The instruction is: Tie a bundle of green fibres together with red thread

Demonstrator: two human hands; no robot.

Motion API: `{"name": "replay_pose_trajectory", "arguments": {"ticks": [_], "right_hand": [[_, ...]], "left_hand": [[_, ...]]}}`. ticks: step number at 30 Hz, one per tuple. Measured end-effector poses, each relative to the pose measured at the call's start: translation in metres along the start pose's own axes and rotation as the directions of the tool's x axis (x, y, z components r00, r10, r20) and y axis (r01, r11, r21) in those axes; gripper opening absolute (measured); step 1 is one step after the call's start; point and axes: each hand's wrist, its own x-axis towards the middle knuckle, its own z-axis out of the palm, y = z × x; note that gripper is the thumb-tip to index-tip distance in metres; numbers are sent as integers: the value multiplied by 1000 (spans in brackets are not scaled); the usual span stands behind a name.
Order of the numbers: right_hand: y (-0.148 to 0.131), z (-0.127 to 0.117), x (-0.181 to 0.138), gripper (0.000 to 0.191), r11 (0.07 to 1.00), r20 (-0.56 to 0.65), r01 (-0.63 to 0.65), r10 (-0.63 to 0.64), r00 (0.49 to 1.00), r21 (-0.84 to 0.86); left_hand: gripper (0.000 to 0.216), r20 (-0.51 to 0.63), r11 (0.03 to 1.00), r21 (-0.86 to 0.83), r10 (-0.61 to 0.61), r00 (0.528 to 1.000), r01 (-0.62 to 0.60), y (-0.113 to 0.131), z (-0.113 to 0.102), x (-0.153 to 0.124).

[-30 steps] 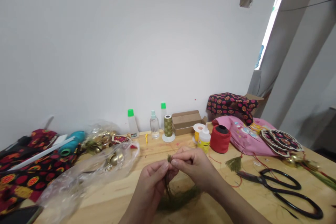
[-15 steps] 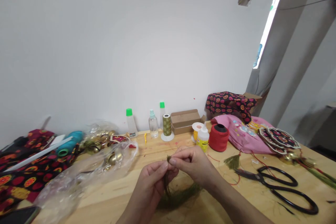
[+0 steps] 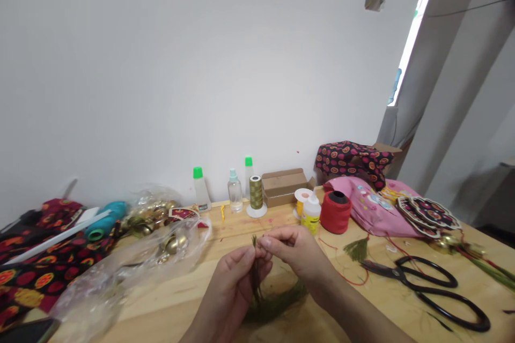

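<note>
A bundle of olive-green thread hangs from my left hand, its short cut tips poking up above the thumb. The thumb and fingers of that hand are closed round the bundle. My right hand is closed in a pinch just right of the tips, close to the left fingertips; whatever lies between its thumb and forefinger is too small to make out. The loose lower strands curve to the right beneath both hands, low over the table. A finished-looking green tassel on a red cord lies right of my right hand.
Black-handled scissors lie at the right. Behind my hands stand a glue bottle, a red thread cone, an olive thread spool and a cardboard box. A plastic bag with brass bells lies left.
My right fingers have shifted slightly right, off the top of the bundle. The thread tips now stand up freely above my left thumb. The left hand has hardly moved.
</note>
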Motion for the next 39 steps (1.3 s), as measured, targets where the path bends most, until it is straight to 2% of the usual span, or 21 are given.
{"name": "replay_pose_trajectory", "arguments": {"ticks": [4, 10, 13, 17, 23, 34, 39], "right_hand": [[1, 1, 0, 20, 1000, -15, -4, 4, 1000, -1], [5, 0, 0, 17, 997, -71, 59, -62, 996, -41], [6, -2, -1, 15, 983, -109, 100, -118, 987, -155], [9, -2, -2, 12, 914, -114, 180, -235, 965, -363], [14, 2, -2, 12, 834, -116, 245, -343, 932, -494], [22, 1, -3, 12, 732, -98, 264, -410, 907, -628], [21, 0, -2, 13, 727, -77, 274, -408, 910, -629]], "left_hand": [[7, -3, 1000, -16, -5, 1000, 5, 0, -2, 0], [7, 13, 1000, -26, -10, 1000, 10, 1, -7, 0], [11, 19, 1000, 5, 18, 1000, -18, 2, -7, 1], [18, 20, 996, 87, 32, 999, -34, -1, -5, 3], [21, 55, 991, 127, 34, 998, -41, -5, 0, 2], [23, 76, 984, 176, 25, 997, -38, -5, -2, 2], [19, 29, 965, 256, 56, 998, -62, -5, -3, 4]]}}
